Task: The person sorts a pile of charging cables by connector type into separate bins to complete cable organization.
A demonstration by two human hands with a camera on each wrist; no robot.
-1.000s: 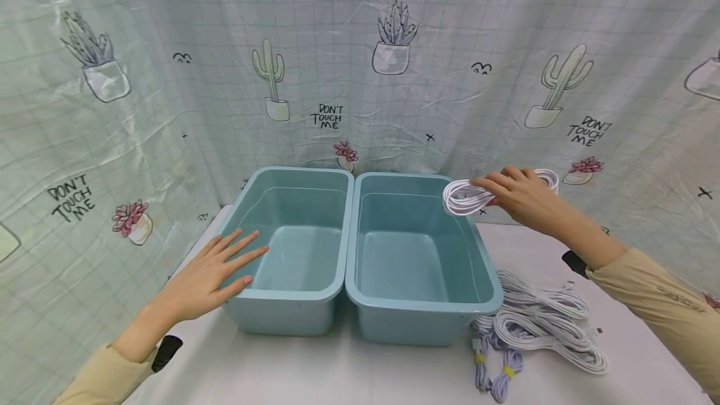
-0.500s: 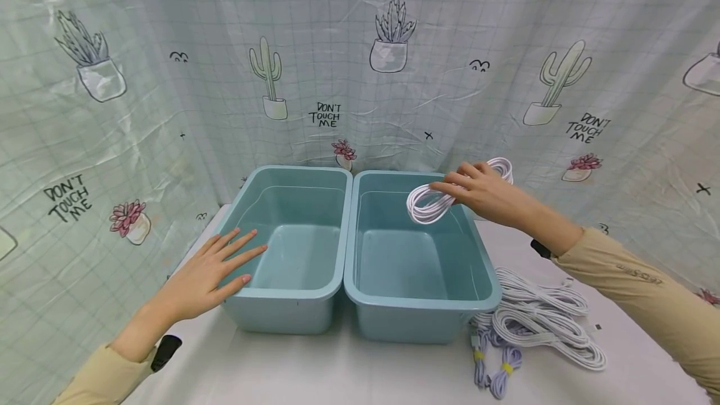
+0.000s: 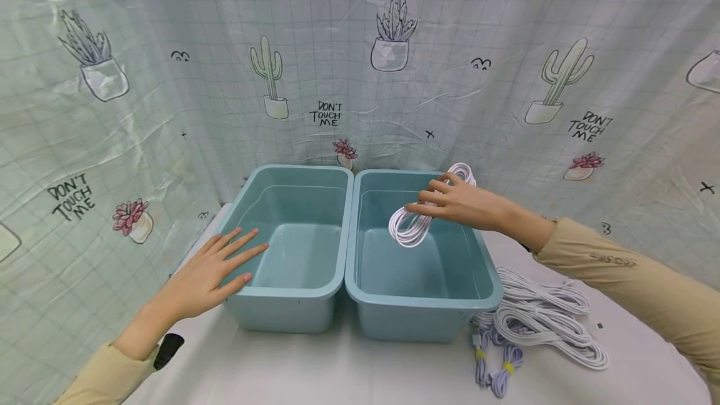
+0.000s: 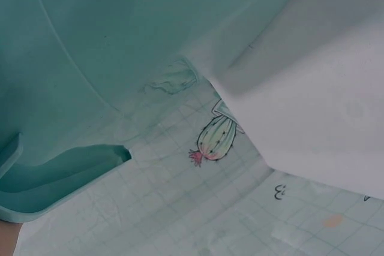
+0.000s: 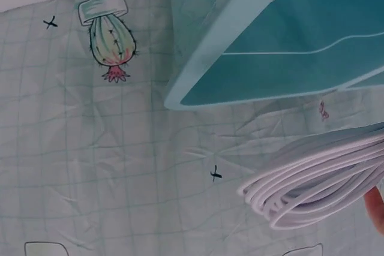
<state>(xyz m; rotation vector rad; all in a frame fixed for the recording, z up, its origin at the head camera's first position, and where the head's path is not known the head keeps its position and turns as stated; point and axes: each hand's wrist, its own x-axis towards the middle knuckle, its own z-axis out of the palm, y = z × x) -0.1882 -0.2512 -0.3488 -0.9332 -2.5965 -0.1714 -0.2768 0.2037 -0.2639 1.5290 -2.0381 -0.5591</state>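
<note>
A coiled white cable [image 3: 410, 227] hangs from my right hand [image 3: 450, 200], its fingers curled round the middle of the bundle. It hovers over the right blue bin [image 3: 422, 302], with one loop toward the bin's inside and the other sticking up behind the knuckles. The same cable [image 5: 318, 178] shows in the right wrist view, beside the bin's corner. My left hand [image 3: 210, 275] lies with straight, spread fingers at the front left rim of the left blue bin [image 3: 287, 294] and holds nothing. In the left wrist view only a sliver of that hand shows under the bin's rim.
Several coiled white cables [image 3: 548, 317] lie in a pile on the white table [image 3: 360, 374], right of the bins. Thin lilac cables [image 3: 506, 370] with yellow ties lie in front of them. A printed curtain [image 3: 337, 49] hangs close behind both bins.
My right hand has moved left with the white cable, from beyond the right bin's far right corner to above its inside. The left hand has stayed in place.
</note>
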